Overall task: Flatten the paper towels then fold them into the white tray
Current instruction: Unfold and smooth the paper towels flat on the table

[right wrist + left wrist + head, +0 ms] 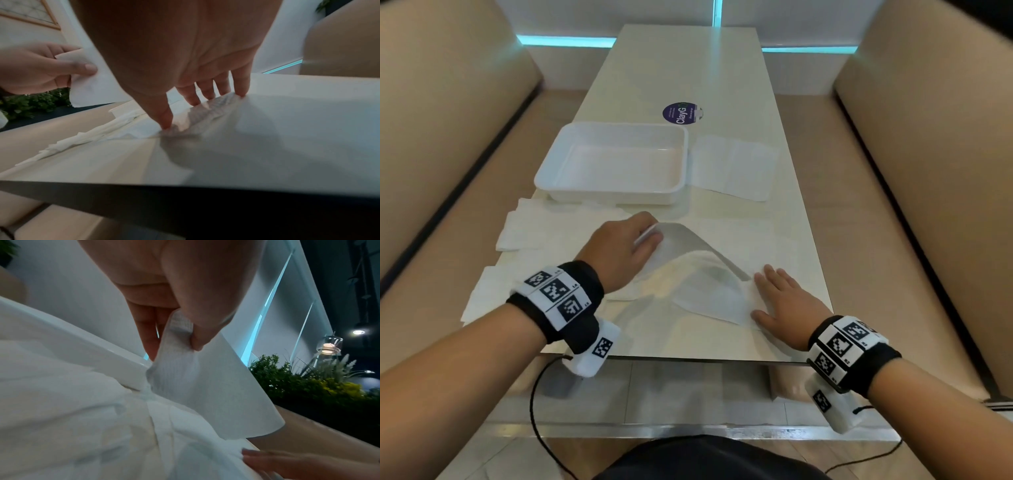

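A white paper towel [698,274] lay near the lower centre of the head view, not flat: one corner was lifted off the worktop while its right edge stayed pressed down, so the sheet arched between the two. Its ribbed texture showed in the left wrist view. More white paper towels [524,229] lay in a loose, rumpled spread at centre left, and another flat towel [736,168] lay at centre right, just beside the white tray [544,178]. That tray, rectangular with rounded corners and a raised rim, sat upright above centre.
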`<state>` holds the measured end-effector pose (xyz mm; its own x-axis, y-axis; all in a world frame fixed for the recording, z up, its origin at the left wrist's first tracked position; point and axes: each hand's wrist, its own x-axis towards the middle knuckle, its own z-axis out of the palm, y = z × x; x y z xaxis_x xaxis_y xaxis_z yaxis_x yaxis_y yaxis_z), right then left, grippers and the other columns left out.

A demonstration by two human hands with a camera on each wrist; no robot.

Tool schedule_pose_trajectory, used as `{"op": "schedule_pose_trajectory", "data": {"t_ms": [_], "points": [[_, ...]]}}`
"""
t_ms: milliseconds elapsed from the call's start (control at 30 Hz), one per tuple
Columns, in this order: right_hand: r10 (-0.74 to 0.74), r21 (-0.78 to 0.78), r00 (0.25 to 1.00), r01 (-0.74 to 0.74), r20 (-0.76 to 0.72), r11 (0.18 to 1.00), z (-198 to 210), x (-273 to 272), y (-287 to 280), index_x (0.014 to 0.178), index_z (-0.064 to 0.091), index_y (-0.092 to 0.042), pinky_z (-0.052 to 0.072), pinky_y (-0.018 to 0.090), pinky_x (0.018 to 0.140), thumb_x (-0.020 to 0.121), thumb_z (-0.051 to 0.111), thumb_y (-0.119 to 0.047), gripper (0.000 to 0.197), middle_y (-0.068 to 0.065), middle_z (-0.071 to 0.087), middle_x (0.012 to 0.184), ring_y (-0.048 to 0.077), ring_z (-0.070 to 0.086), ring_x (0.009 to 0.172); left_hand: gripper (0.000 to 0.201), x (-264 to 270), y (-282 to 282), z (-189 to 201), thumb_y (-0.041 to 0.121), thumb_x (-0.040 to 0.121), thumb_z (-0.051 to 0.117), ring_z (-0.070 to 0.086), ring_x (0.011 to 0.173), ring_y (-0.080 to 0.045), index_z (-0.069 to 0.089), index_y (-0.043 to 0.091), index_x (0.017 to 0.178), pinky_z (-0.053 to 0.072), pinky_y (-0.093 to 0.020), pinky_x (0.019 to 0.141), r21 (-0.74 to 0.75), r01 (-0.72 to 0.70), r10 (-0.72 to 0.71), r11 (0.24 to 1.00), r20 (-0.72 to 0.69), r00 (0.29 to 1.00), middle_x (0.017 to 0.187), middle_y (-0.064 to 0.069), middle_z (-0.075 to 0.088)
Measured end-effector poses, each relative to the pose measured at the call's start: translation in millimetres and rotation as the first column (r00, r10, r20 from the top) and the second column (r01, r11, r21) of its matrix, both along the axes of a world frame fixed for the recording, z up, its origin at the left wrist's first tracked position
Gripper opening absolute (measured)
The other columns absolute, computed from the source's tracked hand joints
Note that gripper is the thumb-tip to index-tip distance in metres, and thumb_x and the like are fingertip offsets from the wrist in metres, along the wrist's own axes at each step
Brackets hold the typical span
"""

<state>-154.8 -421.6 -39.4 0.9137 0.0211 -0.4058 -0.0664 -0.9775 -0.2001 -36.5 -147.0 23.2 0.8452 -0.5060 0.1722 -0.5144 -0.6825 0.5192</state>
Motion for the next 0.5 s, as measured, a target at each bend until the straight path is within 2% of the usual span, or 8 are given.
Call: {"op": "schedule_pose_trajectory", "data": {"t_ms": [100,167,233,300,400,500], "points": [[0.023,-0.003,1.000,-0.023,0.019,1.000,2.1,-1.3,2.6,0.153,0.006,-0.018,0.009,0.033,0.118,0.097,0.040,-0.043,0.070,0.005,-0.002,0.161,0.023,0.002,0.148,0.019,10.2,13.7,8.0,0.030,0.097,0.051,0.052,0.066,-0.025,0.057,0.013,0.101,0.035,-0.029,0.063,-0.002,-0.086,0.086,0.996,0.042,0.995,0.077,-0.005,0.061],[0.042,0.004,0.997,-0.042,0.059,0.999,3.4,-2.6,5.2,0.152,0.015,-0.019,0.012,0.032,0.117,0.097,0.042,-0.040,0.065,0.004,0.007,0.160,0.022,0.009,0.147,0.020,19.9,26.4,10.7,0.031,0.097,0.050,0.052,0.068,-0.025,0.057,0.013,0.101,0.034,-0.030,0.062,0.026,-0.149,0.148,0.988,0.057,0.987,0.079,-0.008,0.062],[0.049,0.023,0.991,-0.052,0.123,0.998,4.0,-4.1,7.8,0.146,0.032,-0.020,0.024,0.033,0.113,0.096,0.046,-0.035,0.054,0.003,0.024,0.156,0.023,0.025,0.142,0.022,28.0,39.7,14.0,0.032,0.098,0.048,0.051,0.068,-0.025,0.058,0.013,0.101,0.034,-0.031,0.063,0.082,-0.212,0.205,0.974,0.090,0.975,0.082,-0.011,0.064],[0.053,0.033,0.983,-0.060,0.174,0.998,4.6,-4.9,9.6,0.134,0.047,-0.023,0.037,0.032,0.102,0.094,0.048,-0.032,0.041,-0.002,0.041,0.145,0.020,0.040,0.129,0.027,31.7,51.1,20.3,0.033,0.098,0.046,0.054,0.072,-0.029,0.062,0.013,0.108,0.038,-0.033,0.065,0.135,-0.273,0.254,0.953,0.137,0.957,0.086,-0.014,0.067],[0.030,0.039,0.982,-0.038,0.187,0.999,6.7,-4.3,10.3,0.121,0.056,-0.026,0.042,0.028,0.087,0.095,0.047,-0.031,0.028,-0.009,0.049,0.131,0.015,0.046,0.117,0.030,28.9,63.4,28.6,0.029,0.097,0.051,0.062,0.091,-0.037,0.064,0.020,0.123,0.046,-0.039,0.077,0.194,-0.334,0.285,0.922,0.244,0.927,0.104,-0.015,0.070],[0.014,0.036,0.981,-0.021,0.192,0.999,8.6,-2.8,8.1,0.113,0.059,-0.028,0.041,0.026,0.078,0.097,0.044,-0.032,0.023,-0.012,0.054,0.123,0.013,0.049,0.111,0.034,22.0,68.8,26.2,0.030,0.096,0.052,0.060,0.111,-0.030,0.059,0.033,0.129,0.046,-0.039,0.090,0.308,-0.290,0.228,0.906,0.223,0.948,0.128,-0.001,0.064]]}}
